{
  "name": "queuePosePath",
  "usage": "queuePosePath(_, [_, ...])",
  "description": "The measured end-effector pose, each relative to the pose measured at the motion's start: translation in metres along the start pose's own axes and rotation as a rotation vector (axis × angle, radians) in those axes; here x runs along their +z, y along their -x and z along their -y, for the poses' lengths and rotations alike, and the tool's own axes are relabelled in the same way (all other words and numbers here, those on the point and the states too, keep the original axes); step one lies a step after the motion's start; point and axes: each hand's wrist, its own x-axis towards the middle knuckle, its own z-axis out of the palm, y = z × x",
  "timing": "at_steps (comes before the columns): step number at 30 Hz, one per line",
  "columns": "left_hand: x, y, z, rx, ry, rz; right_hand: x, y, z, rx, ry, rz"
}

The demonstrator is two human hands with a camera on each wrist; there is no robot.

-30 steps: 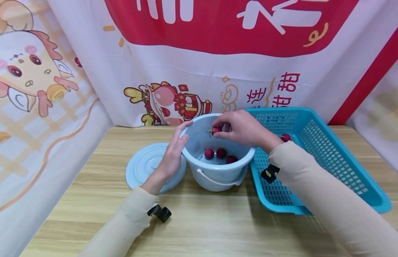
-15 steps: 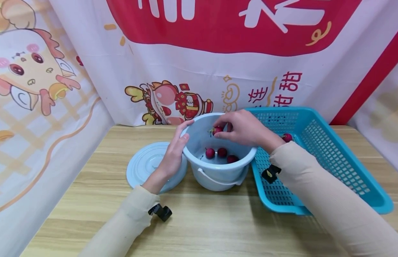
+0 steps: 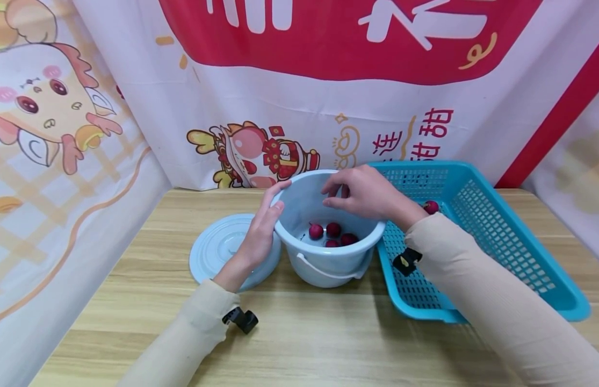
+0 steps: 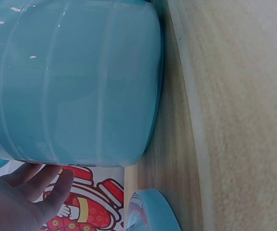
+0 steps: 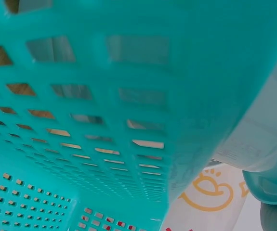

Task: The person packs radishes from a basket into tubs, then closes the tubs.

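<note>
A light blue bucket [image 3: 323, 263] stands upright in the middle of the table, its white handle hanging at the front. Several red radishes [image 3: 316, 231] lie on its bottom. My left hand [image 3: 258, 234] rests against the bucket's left side, fingers fairly straight, with the thumb at the rim; in the left wrist view its fingers [image 4: 56, 192] touch the wall. Over the bucket's mouth hovers my right hand [image 3: 359, 192], fingers loosely bent and nothing between them. Another radish [image 3: 430, 207] is in the turquoise basket [image 3: 521, 252], partly hidden by my right forearm.
The round blue lid [image 3: 217, 250] lies on the wooden table [image 3: 299, 338] left of the bucket, partly under my left arm. The basket stands close against the bucket's right side. A printed cloth [image 3: 280, 102] hangs behind the table.
My right hand held a radish over the bucket and has let it go; an additional radish now shows on the bottom. The left hand has stayed at the bucket's side.
</note>
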Motion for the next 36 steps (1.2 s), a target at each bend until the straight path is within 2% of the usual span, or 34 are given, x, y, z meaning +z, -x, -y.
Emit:
queuePosePath(8, [0.000,0.001,0.001,-0.009,-0.002,0.000,0.001,0.000,-0.002,-0.003,-0.021,-0.014])
queuePosePath(13, [0.000,0.001,0.001,0.007,0.000,-0.008,0.001,0.002,-0.004,0.000,-0.055,-0.033])
queuePosePath(22, [0.000,0.000,0.002,0.011,-0.008,-0.006,-0.003,0.008,-0.011,0.083,-0.210,-0.057])
queuePosePath(32, [-0.001,-0.002,0.003,0.016,-0.004,-0.006,-0.012,0.023,-0.022,0.122,-0.304,-0.087])
queuePosePath(36, [-0.001,-0.002,0.003,0.017,-0.002,-0.007,-0.019,0.031,-0.031,0.143,-0.403,-0.117])
